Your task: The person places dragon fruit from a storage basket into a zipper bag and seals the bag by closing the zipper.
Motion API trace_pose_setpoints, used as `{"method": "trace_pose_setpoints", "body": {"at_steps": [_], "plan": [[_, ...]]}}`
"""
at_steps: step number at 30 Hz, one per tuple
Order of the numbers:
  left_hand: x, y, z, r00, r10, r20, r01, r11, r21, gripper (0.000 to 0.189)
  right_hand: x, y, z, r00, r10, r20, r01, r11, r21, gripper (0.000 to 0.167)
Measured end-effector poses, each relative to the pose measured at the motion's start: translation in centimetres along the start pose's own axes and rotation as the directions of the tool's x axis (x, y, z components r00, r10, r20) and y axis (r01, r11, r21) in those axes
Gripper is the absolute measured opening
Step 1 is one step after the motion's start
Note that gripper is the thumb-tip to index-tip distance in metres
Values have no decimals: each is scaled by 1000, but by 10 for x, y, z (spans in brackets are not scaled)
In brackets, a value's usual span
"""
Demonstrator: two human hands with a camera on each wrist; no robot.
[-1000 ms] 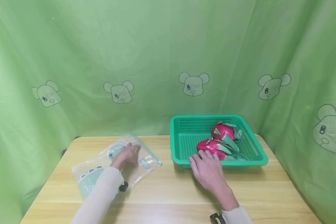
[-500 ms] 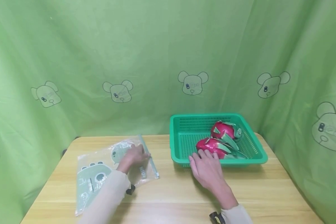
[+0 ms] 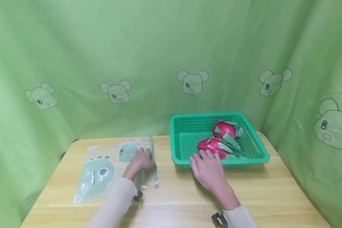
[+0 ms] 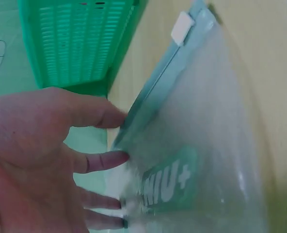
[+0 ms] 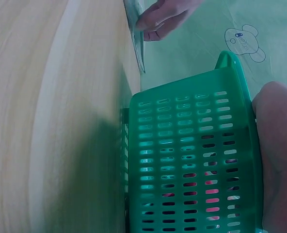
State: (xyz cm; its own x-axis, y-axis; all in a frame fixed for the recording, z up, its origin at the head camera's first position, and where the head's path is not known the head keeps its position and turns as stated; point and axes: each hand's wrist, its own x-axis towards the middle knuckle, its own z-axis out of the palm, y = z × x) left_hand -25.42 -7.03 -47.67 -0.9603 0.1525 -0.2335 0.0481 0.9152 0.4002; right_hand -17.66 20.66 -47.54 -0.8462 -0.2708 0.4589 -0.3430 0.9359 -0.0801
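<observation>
A clear zip bag point(image 3: 98, 174) printed with green cartoon figures lies flat on the left of the table. My left hand point(image 3: 141, 161) touches it near its blue-green zip edge. In the left wrist view, the fingers point(image 4: 102, 161) reach straight to the bag point(image 4: 211, 121), and the white slider point(image 4: 183, 28) sits on the zip. My right hand point(image 3: 209, 172) rests its fingers over the front rim of a green plastic basket point(image 3: 172, 139). Inside the basket are a front dragon fruit point(image 3: 209, 145) and a rear dragon fruit point(image 3: 224, 129), both pink-red with green scales.
The light wooden table point(image 3: 171, 202) carries the bag on the left and the basket at the back right. A green curtain point(image 3: 148, 57) with bear-head prints encloses the back and sides.
My left hand has moved slightly right and turned the bag, so its zip edge now runs nearly front to back. My right hand has stayed at the basket rim.
</observation>
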Motion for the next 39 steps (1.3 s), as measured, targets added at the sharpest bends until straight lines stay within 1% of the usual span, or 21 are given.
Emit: {"method": "trace_pose_setpoints", "body": {"at_steps": [3,5,7,9,13,15,18,20,22,26,28,30,33,35,37,39], "plan": [[-1,-2,4,1000,22,-22,-21,999,24,46,2,-1,1,1000,-9,-14,9,1000,-5,38],[-2,-4,8,999,16,-33,-15,999,38,43,3,-1,2,1000,-14,-20,14,1000,-6,37],[-2,-4,13,999,6,-32,-5,999,32,43,4,-2,2,1000,-17,-21,17,1000,-7,37],[-3,-5,17,1000,10,-30,-9,1000,17,38,5,-2,2,1000,-14,-15,14,1000,-6,37],[-4,-9,22,998,45,-38,-47,998,-46,21,5,-1,2,1000,2,1,-2,1000,-12,37],[-5,-11,25,996,66,-65,-71,994,-83,13,5,-1,2,1000,6,6,-6,1000,-16,38],[-8,-15,29,990,76,-122,-94,984,-151,13,5,1,3,1000,3,7,-3,1000,-16,38],[-10,-17,31,983,84,-163,-115,974,-196,13,5,1,4,1000,0,7,0,1000,-11,39],[-12,-19,32,973,92,-213,-144,958,-247,14,5,1,5,1000,0,9,0,1000,-8,39],[-14,-24,35,943,108,-314,-210,926,-313,12,2,-1,5,1000,2,20,-2,1000,-4,38],[-15,-25,33,934,100,-342,-224,913,-343,12,0,-2,6,1000,6,26,-6,1000,-5,37],[-18,-27,30,933,83,-350,-220,902,-372,11,-4,-3,6,1000,6,23,-6,1000,-4,37],[-23,-29,22,934,45,-355,-205,880,-428,10,-7,-2,6,1000,-2,5,2,1000,-9,36],[-24,-30,18,929,12,-370,-198,860,-470,10,-6,-1,6,1000,-15,-14,15,1000,-13,35],[-25,-30,11,915,-20,-403,-203,841,-502,13,-4,-1,5,999,-25,-28,25,1000,-16,34],[-24,-31,5,896,-48,-441,-213,826,-522,16,0,0,4,999,-32,-39,31,999,-17,34]]}}
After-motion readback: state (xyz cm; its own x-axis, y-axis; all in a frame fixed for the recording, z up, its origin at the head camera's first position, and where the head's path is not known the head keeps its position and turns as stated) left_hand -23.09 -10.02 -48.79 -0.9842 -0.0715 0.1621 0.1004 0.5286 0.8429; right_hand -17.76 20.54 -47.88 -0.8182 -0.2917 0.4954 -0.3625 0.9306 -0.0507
